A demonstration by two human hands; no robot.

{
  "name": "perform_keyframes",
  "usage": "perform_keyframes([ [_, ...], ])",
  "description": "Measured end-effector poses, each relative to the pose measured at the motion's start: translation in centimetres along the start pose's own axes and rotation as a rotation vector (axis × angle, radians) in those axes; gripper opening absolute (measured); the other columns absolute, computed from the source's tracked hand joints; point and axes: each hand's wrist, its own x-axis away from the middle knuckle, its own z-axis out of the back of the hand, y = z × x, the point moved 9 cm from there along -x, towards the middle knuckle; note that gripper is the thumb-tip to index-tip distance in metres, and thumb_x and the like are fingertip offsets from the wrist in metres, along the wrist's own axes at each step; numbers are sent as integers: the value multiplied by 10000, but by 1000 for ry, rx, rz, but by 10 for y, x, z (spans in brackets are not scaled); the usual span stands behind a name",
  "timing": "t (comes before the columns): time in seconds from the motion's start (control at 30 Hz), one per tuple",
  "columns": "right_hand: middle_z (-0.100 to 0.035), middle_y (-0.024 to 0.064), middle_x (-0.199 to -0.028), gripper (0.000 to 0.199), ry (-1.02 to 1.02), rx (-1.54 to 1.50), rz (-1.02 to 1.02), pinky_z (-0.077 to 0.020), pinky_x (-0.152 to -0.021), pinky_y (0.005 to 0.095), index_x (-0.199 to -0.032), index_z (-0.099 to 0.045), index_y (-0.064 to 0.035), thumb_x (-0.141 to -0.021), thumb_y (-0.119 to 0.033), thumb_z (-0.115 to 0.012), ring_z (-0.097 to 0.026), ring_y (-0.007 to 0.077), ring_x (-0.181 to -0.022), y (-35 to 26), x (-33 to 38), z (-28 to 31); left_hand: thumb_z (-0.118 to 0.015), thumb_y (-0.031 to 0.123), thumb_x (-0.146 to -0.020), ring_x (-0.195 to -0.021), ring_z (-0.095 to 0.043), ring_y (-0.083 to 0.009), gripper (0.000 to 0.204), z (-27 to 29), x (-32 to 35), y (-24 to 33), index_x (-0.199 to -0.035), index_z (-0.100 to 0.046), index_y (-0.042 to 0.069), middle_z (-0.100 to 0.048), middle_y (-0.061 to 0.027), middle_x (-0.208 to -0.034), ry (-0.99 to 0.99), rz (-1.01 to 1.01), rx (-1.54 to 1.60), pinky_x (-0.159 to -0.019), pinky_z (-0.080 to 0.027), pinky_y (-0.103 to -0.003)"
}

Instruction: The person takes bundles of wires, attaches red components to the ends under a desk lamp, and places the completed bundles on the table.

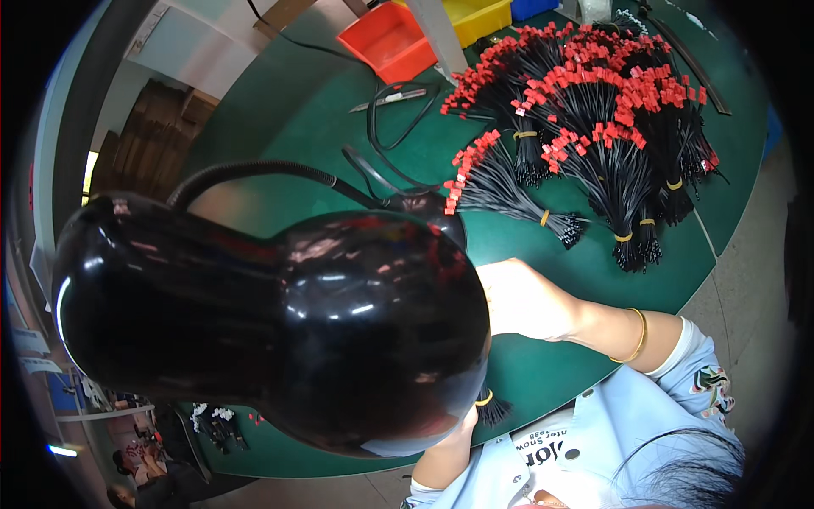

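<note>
A glossy black desk lamp head [280,322] fills the middle of the view and hides most of what lies under it. My right hand [519,299] reaches in from the right over the green table [543,373]; its fingers disappear behind the lamp, so I cannot tell what they hold. A gold bangle [638,335] sits on that wrist. My left forearm [445,458] rises from the bottom edge, and its hand is hidden behind the lamp. Beside it the end of a black wire bundle [492,409] with a yellow band pokes out.
Several bundles of black wires with red tags [593,119], tied with yellow bands, lie at the far right of the table. An orange bin [386,38] and a yellow bin [479,17] stand at the back. The lamp's black flexible neck [254,170] and loose cables [390,127] cross the middle.
</note>
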Motion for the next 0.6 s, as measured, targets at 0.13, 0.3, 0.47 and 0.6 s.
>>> perform_keyframes([
  [0.13, -574, 93, -788, 240, -28, -137, -61, -459, -665, 224, -964, -521, 23, -745, -44, -593, -554, 108, -741, 11, -1, -5, -439, 114, -802, -545, -474, -165, 164, 5, 1, -18, -889, -446, -25, -469, -84, -684, -63, 185, 230, -473, -376, -258],
  [0.3, -567, 89, -774, 196, 28, -103, 11, -475, -569, 216, -917, -519, 23, -744, -33, -591, -568, 110, -658, 14, -5, -2, -431, 129, -807, -542, -469, -164, 174, 4, 0, -28, -894, -448, -21, -475, -87, -685, -117, 261, 260, -500, -368, -250],
  [0.47, -558, 68, -791, 169, -6, -95, -82, -465, -636, 224, -863, -513, 4, -736, -54, -609, -554, 98, -722, 14, -1, -5, -434, 129, -807, -554, -465, -166, 148, 16, -4, -30, -872, -448, -3, -468, -81, -675, -51, 178, 240, -517, -371, -258],
  [0.6, -532, 38, -755, 182, 65, 121, 75, -438, -665, 212, -843, -493, -17, -729, -77, -622, -523, 70, -720, 7, -4, 5, -454, 115, -796, -590, -456, -157, 107, 6, -4, -22, -838, -451, 17, -458, -70, -663, -40, 193, 308, -540, -369, -256],
])
